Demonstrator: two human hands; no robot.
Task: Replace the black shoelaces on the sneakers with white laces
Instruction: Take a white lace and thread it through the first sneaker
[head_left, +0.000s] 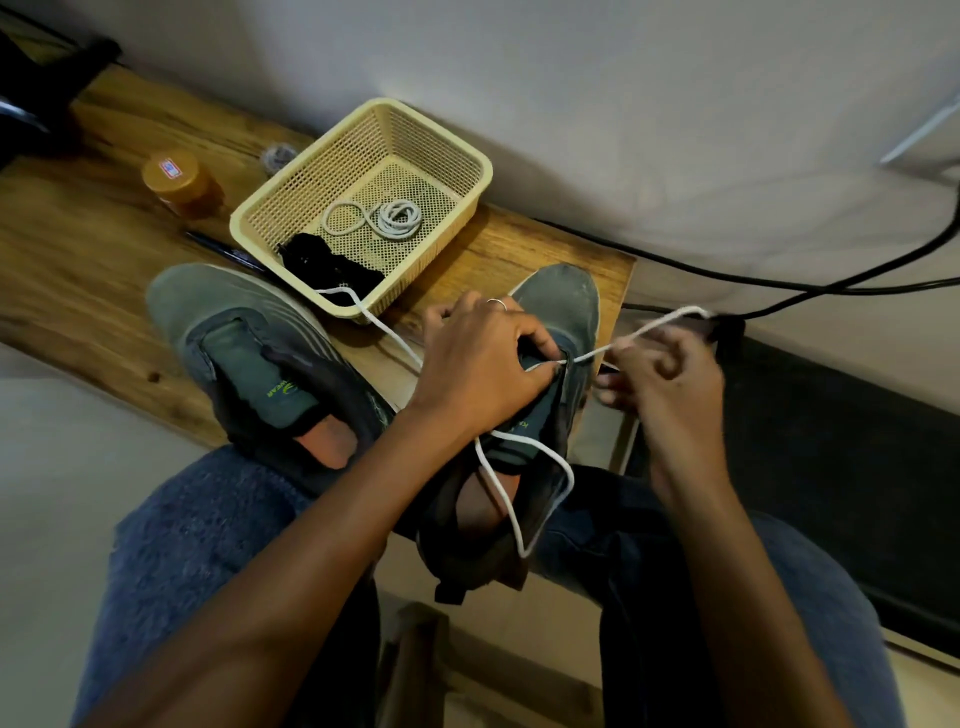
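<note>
Two grey-green sneakers lie on the wooden table. The left sneaker (244, 353) has no lace. My left hand (478, 364) grips the upper of the right sneaker (563, 306) at its eyelets. A white lace (524, 499) runs through that shoe; one end trails over the basket rim, a long loop hangs over the shoe's opening. My right hand (660, 364), blurred, pinches the lace's other end and holds it taut to the right of the shoe. A second coiled white lace (384, 218) and a heap of black laces (327, 260) lie in the basket.
The cream mesh basket (470, 171) stands behind the sneakers. An orange-lidded jar (176, 182) and a dark pen (223, 249) lie to its left. Black cables (779, 280) cross the pale surface at right. My knees in blue jeans are below the table edge.
</note>
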